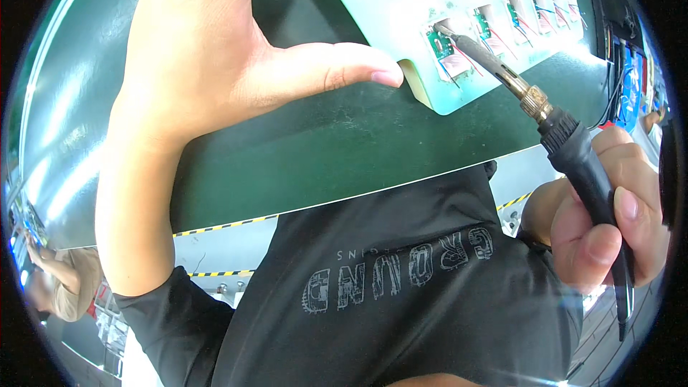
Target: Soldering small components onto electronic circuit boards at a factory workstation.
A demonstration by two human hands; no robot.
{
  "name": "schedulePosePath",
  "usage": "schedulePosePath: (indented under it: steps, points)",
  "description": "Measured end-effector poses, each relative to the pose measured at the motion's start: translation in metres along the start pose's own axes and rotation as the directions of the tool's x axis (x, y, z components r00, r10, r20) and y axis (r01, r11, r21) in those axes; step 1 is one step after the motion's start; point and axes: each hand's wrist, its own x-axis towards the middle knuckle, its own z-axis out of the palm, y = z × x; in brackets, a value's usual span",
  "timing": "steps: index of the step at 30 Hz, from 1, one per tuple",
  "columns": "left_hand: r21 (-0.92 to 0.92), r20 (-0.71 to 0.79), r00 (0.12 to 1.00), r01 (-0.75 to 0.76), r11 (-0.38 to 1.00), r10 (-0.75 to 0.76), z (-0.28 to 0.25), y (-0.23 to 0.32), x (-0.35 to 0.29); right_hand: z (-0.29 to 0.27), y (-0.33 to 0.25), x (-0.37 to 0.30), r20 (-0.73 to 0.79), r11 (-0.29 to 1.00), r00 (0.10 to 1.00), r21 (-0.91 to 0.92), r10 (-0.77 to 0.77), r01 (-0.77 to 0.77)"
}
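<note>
My right hand [634, 197] is closed round the dark handle of a soldering iron [534, 102], which slants up and to the left. Its tip lies at the upper edge of a small green circuit board [439, 44], in the front left slot of a pale green tray [390, 11]. Red, blue and black wires trail from that board. My left hand [208, 64] is open, its thumb stretched out to the tray's near left corner; its other fingers run past the top edge, out of sight.
More small wired boards [484, 25] sit in rows across the tray. Under it spreads a dark green tabletop [315, 140], whose near edge runs in front of my body. Blue items [631, 86] crowd the far right. Another person [68, 283] is at the lower left.
</note>
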Motion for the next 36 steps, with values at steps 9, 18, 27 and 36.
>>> schedulePosePath:
  steps: [9,18,27,36]
  points:
    - [0.027,0.031,0.999,0.023,0.999,-0.024,-0.01,-0.003,0.0,-0.006,-0.005,-0.004,-0.046,0.998,0.998,0.049,0.037,-0.035]
    - [0.012,0.058,0.998,0.023,1.0,-0.023,-0.017,-0.001,-0.002,-0.005,-0.005,-0.007,-0.043,0.998,0.999,0.064,0.02,-0.017]
    - [0.052,-0.012,1.0,0.009,0.999,-0.008,-0.004,-0.012,-0.003,0.015,-0.004,-0.004,-0.136,0.998,0.991,0.062,0.004,0.004]
    - [0.098,0.133,0.986,0.09,0.991,-0.103,-0.022,-0.009,-0.004,0.016,-0.001,0.0,-0.144,0.993,0.989,0.113,-0.023,0.04]
